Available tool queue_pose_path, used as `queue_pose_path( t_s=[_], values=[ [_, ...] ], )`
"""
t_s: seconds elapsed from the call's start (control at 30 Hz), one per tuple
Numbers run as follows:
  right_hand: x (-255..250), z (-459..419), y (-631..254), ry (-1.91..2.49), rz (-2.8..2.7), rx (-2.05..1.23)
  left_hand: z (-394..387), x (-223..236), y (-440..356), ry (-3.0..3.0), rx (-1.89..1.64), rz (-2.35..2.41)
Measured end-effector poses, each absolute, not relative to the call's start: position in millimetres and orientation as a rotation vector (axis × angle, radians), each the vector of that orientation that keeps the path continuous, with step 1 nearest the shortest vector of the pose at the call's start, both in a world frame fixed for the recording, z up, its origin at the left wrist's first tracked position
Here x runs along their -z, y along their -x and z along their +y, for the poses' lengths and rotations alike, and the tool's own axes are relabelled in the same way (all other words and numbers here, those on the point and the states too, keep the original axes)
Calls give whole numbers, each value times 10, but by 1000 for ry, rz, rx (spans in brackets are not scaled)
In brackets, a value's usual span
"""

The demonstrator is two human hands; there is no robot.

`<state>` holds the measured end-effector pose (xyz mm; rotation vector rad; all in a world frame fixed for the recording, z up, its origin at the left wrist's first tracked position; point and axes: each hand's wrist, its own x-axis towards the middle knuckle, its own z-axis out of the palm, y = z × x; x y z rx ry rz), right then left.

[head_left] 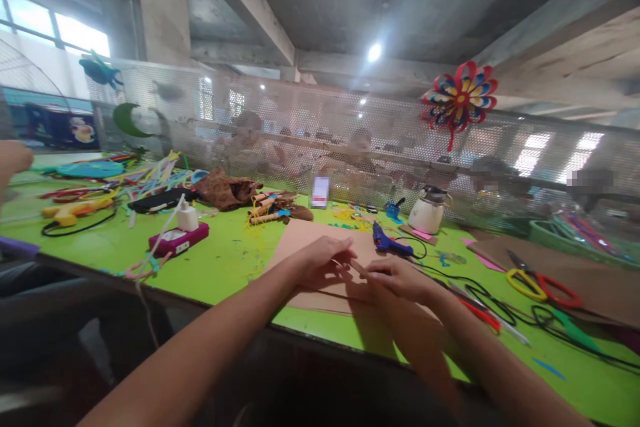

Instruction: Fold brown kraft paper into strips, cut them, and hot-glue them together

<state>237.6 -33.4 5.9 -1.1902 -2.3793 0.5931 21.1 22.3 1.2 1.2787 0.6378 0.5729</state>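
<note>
A long strip of brown paper (pixel 415 333) runs from between my hands down over the table edge. My right hand (pixel 403 277) is closed on it close to its upper end. My left hand (pixel 327 259) has its fingers curled around the tip of the same strip; the exact pinch is partly hidden. Beneath both hands lie flat sheets of brown paper (pixel 295 247). A blue glue gun (pixel 387 240) rests just beyond my right hand, its black cord trailing to the right.
Scissors with yellow and red handles (pixel 543 287) lie at right near a green basket (pixel 550 237). A white jug (pixel 427 210) and a phone (pixel 320 192) stand by the mesh partition (pixel 280 127). At left are a purple power strip (pixel 177 239) and a yellow glue gun (pixel 75 210). Another person's hand (pixel 15 159) shows far left.
</note>
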Motion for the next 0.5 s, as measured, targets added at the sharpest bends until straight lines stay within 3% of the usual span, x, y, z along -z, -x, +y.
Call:
queue_pose_path(
  t_s=[0.33,0.5],
  values=[
    [31,-246,-2134,1359,-2377,-255,354,77,-233,-2439,-531,836],
    [187,-273,-2197,1239,-2287,-203,460,169,-268,-2677,-552,822]
  ],
)
